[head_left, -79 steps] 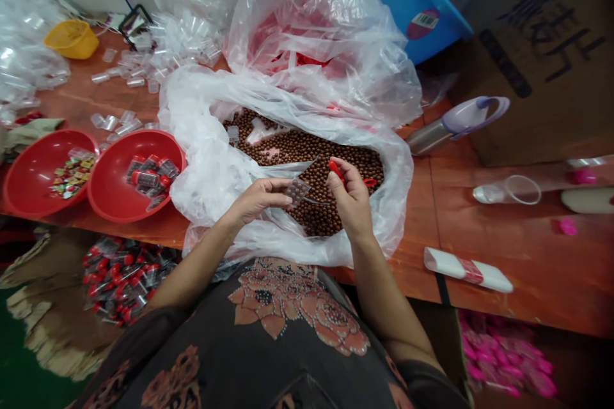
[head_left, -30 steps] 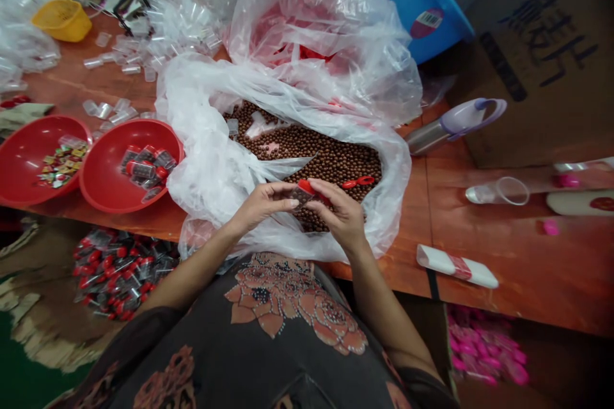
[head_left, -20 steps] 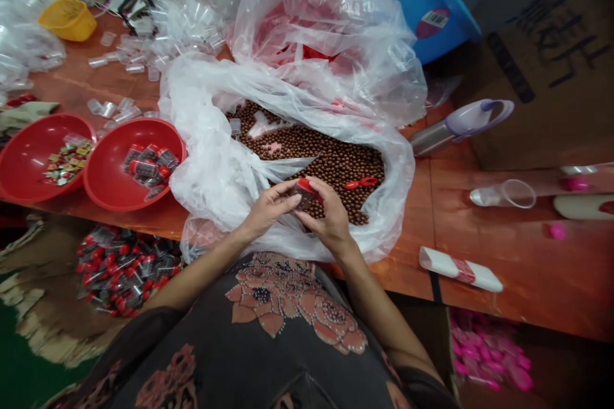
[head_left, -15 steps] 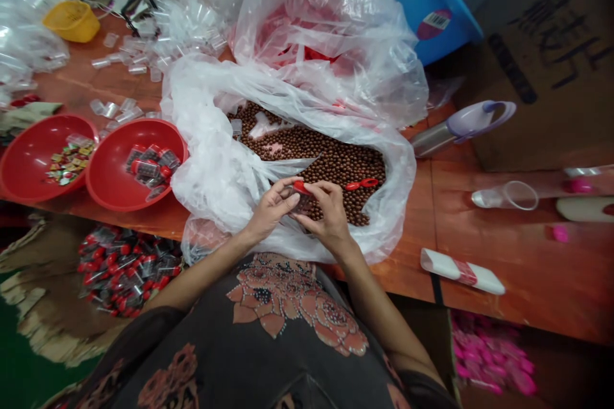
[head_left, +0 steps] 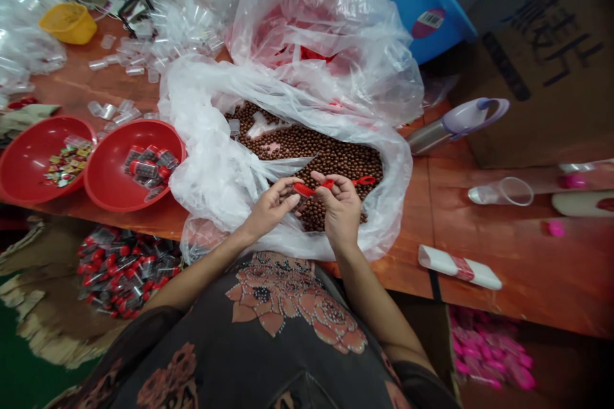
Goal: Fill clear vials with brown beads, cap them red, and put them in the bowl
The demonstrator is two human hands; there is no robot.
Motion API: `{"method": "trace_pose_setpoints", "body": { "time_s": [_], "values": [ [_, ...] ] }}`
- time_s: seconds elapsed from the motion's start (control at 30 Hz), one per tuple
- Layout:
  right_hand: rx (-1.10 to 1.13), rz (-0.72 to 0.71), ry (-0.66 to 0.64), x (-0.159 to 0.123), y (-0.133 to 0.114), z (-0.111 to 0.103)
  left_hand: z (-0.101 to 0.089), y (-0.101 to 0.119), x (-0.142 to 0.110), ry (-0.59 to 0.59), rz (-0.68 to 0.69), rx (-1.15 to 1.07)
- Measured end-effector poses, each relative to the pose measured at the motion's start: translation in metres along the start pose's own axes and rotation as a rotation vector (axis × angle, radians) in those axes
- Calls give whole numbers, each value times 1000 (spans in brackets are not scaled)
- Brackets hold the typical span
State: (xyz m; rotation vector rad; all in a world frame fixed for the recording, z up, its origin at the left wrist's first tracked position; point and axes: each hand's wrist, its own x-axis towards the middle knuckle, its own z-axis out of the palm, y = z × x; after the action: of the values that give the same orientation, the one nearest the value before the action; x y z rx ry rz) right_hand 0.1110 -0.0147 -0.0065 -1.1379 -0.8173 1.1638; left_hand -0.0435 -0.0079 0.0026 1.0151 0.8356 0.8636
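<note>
My left hand [head_left: 271, 208] is closed on a small clear plastic jar [head_left: 301, 203], mostly hidden by the fingers. A red cap [head_left: 303, 190] sits at its top, toward the right hand. My right hand [head_left: 341, 211] pinches a small red plastic piece [head_left: 327, 184] close beside the cap; whether the two are joined I cannot tell. Both hands are over an open white plastic bag [head_left: 201, 140] of small brown balls [head_left: 326, 153]. A red piece with a loop [head_left: 367, 180] lies on the balls just beyond my right hand.
Two red bowls stand left: one [head_left: 23, 160] with small wrapped pieces, one [head_left: 103, 172] with capped jars [head_left: 146, 169]. More capped jars [head_left: 125, 271] lie below the table edge. Clear jars [head_left: 129, 57] lie behind. A bottle [head_left: 451, 124] and plastic cup [head_left: 511, 192] are right.
Earlier the red cap was in my right hand, apart from the jar; then both hands closed around the capped jar. Now my right hand has shifted right, pinching a red piece.
</note>
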Motion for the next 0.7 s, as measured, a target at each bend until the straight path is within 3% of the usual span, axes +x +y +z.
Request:
{"method": "trace_pose_setpoints", "body": {
  "time_s": [0.23,0.4,0.57,0.7],
  "values": [
    [-822,-468,-413,1,4,-8,-1,2,-2,119,28,55],
    [-1025,-654,-451,0,12,-11,-4,0,3,129,-37,-31],
    [-1100,-702,-503,-6,12,-2,-1,-4,10,145,-231,-84],
    [-1201,-746,-486,-6,10,2,1,-6,9,178,-229,-20]
  ]
}}
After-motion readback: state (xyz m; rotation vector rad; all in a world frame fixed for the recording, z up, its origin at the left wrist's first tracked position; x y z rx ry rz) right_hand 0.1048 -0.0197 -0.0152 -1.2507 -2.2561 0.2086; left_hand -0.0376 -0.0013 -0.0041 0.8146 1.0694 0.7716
